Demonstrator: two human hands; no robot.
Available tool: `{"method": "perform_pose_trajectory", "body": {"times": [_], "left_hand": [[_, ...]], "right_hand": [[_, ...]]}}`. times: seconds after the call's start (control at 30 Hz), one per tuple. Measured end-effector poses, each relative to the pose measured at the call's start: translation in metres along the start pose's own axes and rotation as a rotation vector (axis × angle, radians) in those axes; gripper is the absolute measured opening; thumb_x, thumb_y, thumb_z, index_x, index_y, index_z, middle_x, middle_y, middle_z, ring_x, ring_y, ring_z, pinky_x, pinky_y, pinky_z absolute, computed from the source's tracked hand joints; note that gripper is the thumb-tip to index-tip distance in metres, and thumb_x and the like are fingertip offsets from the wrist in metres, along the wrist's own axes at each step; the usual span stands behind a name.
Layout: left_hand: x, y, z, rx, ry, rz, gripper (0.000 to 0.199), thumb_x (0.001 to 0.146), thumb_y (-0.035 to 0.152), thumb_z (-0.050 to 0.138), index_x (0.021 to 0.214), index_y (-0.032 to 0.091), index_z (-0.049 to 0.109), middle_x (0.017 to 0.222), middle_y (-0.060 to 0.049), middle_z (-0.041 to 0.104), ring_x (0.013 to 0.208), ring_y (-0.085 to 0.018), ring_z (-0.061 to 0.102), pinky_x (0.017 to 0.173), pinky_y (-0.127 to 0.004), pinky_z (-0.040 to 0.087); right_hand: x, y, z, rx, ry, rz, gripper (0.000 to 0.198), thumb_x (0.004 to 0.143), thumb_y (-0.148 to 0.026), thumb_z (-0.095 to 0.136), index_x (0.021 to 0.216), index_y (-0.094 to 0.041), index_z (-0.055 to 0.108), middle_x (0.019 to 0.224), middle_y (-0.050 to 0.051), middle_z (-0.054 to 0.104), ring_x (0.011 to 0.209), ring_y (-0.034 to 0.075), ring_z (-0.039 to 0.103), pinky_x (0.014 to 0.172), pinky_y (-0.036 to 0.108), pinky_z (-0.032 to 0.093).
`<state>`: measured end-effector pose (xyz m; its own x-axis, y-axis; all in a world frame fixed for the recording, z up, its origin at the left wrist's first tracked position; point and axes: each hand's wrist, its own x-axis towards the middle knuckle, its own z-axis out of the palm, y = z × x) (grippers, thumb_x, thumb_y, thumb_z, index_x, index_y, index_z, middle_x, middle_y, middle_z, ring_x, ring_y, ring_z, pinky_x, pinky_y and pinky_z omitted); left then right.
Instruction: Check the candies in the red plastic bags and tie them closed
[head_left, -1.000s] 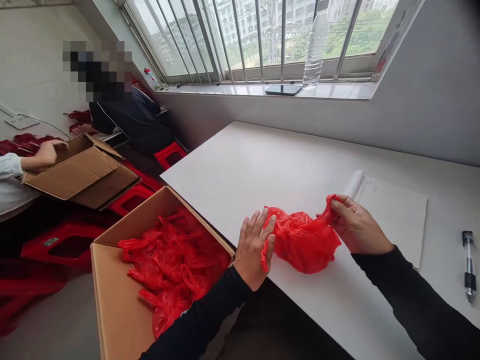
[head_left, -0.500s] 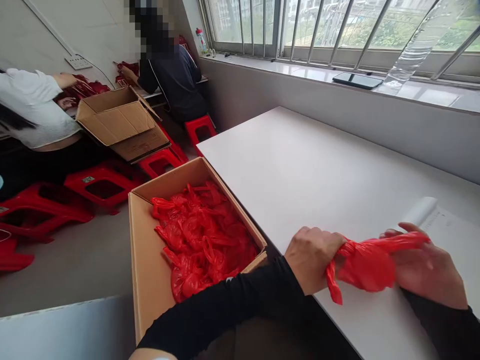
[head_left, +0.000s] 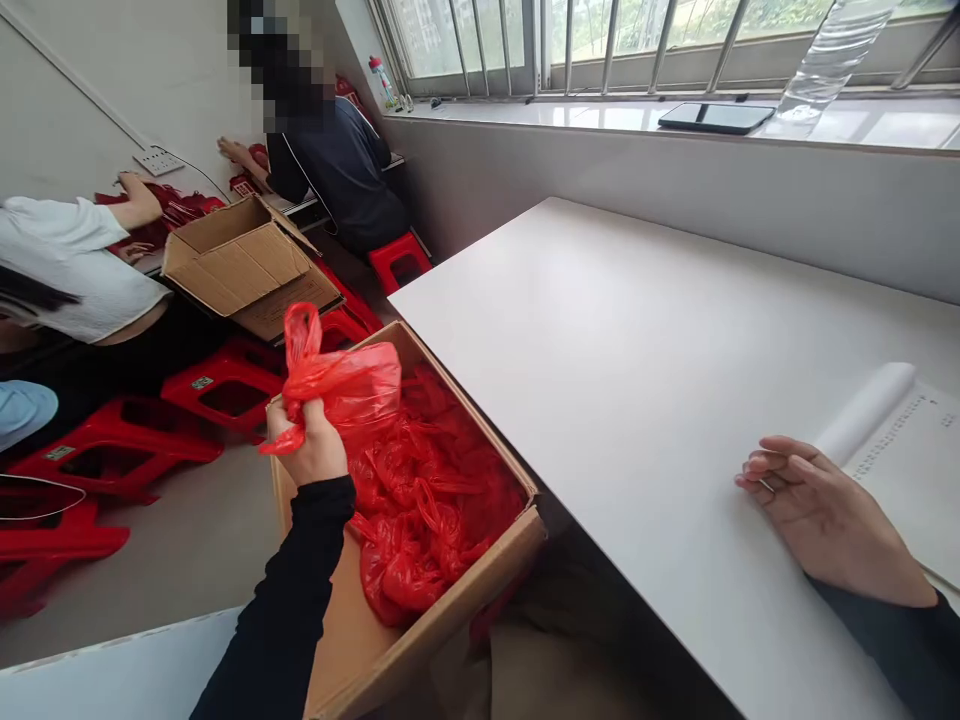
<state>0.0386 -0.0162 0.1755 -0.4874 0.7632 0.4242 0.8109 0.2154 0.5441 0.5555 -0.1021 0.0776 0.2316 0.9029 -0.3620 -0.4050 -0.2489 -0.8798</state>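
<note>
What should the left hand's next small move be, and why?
Probably lower the bag into the box: the left hand holds it up at the box, where similar red bags lie inside.

Red bag (head_left: pixel 364 385), brown carton (head_left: pixel 457 600), white table (head_left: pixel 600 350).

1. Daylight enters through the barred window (head_left: pixel 637 40).
2. Glare streaks the sill (head_left: pixel 487 112); the table (head_left: pixel 600 330) shines softly.
3. Deep shadow lies beneath it.
4. Blocky pixelation hides a co-worker's head (head_left: pixel 285 70).
5. The lower-left stool (head_left: pixel 60 545) looks blurred.
</note>
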Motion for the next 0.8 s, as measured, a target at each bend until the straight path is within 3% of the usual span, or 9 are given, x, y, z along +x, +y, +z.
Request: {"method": "perform_pose_trajectory", "body": {"times": [0.07, 0.13, 0.23, 0.37, 0.47, 0.63, 0.8], "left_hand": [[0.005, -0.035, 0.007, 0.136, 0.054, -0.167, 0.040, 0.099, 0.038, 0.052, 0.133, 0.016, 0.049, 0.132, -0.013, 0.055, 0.115, -0.028, 0.058, 0.097, -0.052, 0.049], [0.002, -0.058, 0.019, 0.249, 0.024, -0.254, 0.049, 0.093, 0.037, 0.064, 0.136, 0.019, 0.051, 0.140, -0.014, 0.051, 0.123, -0.031, 0.054, 0.101, -0.057, 0.047], [-0.006, -0.082, 0.041, 0.356, -0.138, -0.243, 0.051, 0.091, 0.034, 0.067, 0.138, 0.020, 0.053, 0.151, -0.013, 0.044, 0.137, -0.035, 0.044, 0.110, -0.062, 0.037], [-0.003, -0.105, 0.070, 0.392, -0.410, -0.209, 0.044, 0.092, 0.036, 0.065, 0.133, 0.019, 0.058, 0.146, -0.013, 0.051, 0.133, -0.032, 0.049, 0.109, -0.059, 0.040], [0.002, -0.119, 0.086, 0.428, -0.486, -0.264, 0.047, 0.093, 0.038, 0.064, 0.136, 0.019, 0.056, 0.147, -0.013, 0.050, 0.132, -0.032, 0.050, 0.109, -0.059, 0.040], [0.009, -0.132, 0.099, 0.503, -0.404, -0.402, 0.050, 0.093, 0.041, 0.063, 0.136, 0.019, 0.054, 0.143, -0.014, 0.052, 0.128, -0.032, 0.053, 0.105, -0.058, 0.044], [0.030, -0.129, 0.097, 0.449, -0.278, -0.372, 0.043, 0.093, 0.039, 0.064, 0.130, 0.018, 0.058, 0.132, -0.012, 0.059, 0.117, -0.028, 0.060, 0.097, -0.052, 0.051]], "right_hand": [[0.000, 0.002, 0.000, 0.008, -0.017, 0.001, 0.020, 0.080, -0.041, 0.073, 0.098, -0.034, 0.078, 0.089, 0.011, 0.060, 0.083, 0.019, 0.063, 0.085, 0.041, 0.052], [-0.001, 0.004, 0.000, 0.019, -0.025, 0.003, 0.022, 0.082, -0.040, 0.073, 0.101, -0.032, 0.078, 0.089, 0.010, 0.061, 0.083, 0.018, 0.063, 0.083, 0.034, 0.054], [-0.002, 0.007, -0.001, 0.022, -0.004, -0.008, 0.026, 0.081, -0.041, 0.076, 0.104, -0.028, 0.076, 0.085, 0.006, 0.061, 0.081, 0.016, 0.063, 0.077, 0.026, 0.058], [-0.004, 0.012, -0.001, -0.022, -0.006, -0.047, 0.031, 0.080, -0.042, 0.079, 0.105, -0.025, 0.073, 0.082, 0.003, 0.063, 0.080, 0.016, 0.062, 0.076, 0.022, 0.060], [-0.004, 0.019, -0.005, -0.112, -0.029, -0.081, 0.033, 0.082, -0.045, 0.078, 0.107, -0.025, 0.072, 0.084, 0.003, 0.064, 0.082, 0.015, 0.063, 0.078, 0.022, 0.060], [-0.003, 0.027, -0.007, -0.380, -0.040, -0.168, 0.040, 0.083, -0.055, 0.073, 0.108, -0.024, 0.070, 0.087, 0.003, 0.067, 0.087, 0.018, 0.065, 0.078, 0.025, 0.059], [-0.016, 0.019, 0.015, -0.556, 0.027, -0.237, 0.038, 0.088, -0.057, 0.064, 0.105, -0.023, 0.069, 0.084, 0.003, 0.067, 0.084, 0.020, 0.063, 0.081, 0.031, 0.055]]}}
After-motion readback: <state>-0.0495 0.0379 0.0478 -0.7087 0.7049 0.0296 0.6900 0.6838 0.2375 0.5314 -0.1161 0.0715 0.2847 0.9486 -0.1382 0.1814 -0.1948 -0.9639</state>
